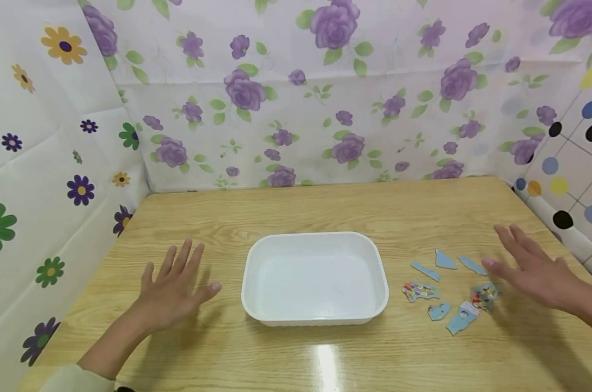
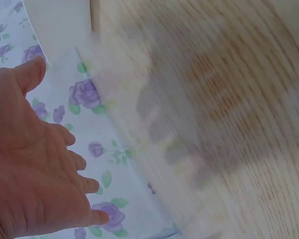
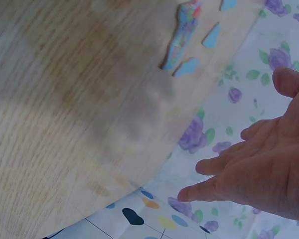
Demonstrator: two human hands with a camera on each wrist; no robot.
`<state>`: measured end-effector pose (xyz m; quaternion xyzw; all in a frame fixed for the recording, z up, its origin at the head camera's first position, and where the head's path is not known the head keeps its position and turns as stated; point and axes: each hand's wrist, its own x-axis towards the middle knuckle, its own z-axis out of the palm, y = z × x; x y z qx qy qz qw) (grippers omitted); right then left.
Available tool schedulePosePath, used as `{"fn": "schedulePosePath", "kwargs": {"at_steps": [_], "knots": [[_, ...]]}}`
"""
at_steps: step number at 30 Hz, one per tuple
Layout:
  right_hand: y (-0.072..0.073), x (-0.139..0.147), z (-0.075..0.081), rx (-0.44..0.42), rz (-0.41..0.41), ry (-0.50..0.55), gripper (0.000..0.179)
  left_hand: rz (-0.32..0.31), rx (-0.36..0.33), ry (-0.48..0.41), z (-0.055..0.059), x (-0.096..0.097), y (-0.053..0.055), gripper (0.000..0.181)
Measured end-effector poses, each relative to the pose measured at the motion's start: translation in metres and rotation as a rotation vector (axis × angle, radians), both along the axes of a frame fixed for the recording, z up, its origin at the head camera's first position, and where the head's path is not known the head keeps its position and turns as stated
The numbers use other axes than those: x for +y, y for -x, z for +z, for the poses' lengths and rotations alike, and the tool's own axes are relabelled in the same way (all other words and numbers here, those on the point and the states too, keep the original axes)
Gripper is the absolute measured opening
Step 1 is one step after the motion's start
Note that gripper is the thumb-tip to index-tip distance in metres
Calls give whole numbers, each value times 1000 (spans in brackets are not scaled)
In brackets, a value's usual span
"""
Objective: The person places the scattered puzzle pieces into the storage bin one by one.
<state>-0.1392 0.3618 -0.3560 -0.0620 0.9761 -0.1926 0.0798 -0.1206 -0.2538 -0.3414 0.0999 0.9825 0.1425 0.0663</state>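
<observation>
My left hand (image 1: 170, 296) hovers over the table left of a white rectangular tub (image 1: 315, 321), fingers spread and holding nothing. In the left wrist view that hand (image 2: 35, 154) shows its palm side, with the tub's wall (image 2: 60, 30) beyond the thumb. Over the table's right side my right hand (image 1: 541, 275) is held with straight fingers, nothing in it. Several flat, irregular light-blue pieces lie just left of it, among them a triangular piece (image 1: 445, 260) and a multicoloured patterned piece (image 1: 420, 291). Another patterned piece (image 1: 484, 295) lies nearest the right hand's thumb.
The wood-grain table (image 1: 227, 359) meets a flowered cloth (image 1: 286, 120) along its back edge. A daisy-print cloth (image 1: 70, 163) stands along the left, a dotted cloth (image 1: 570, 163) along the right. The tub stands mid-table, its inside bare white.
</observation>
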Motion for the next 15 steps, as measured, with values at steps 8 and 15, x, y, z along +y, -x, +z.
{"fn": "schedulePosePath", "kwargs": {"at_steps": [8,15], "knots": [[4,3,0,-28,23,13,82,-5,-4,-30,0,4,-1,91],[8,4,4,-19,33,8,86,-23,-6,-72,3,12,-3,89]]}}
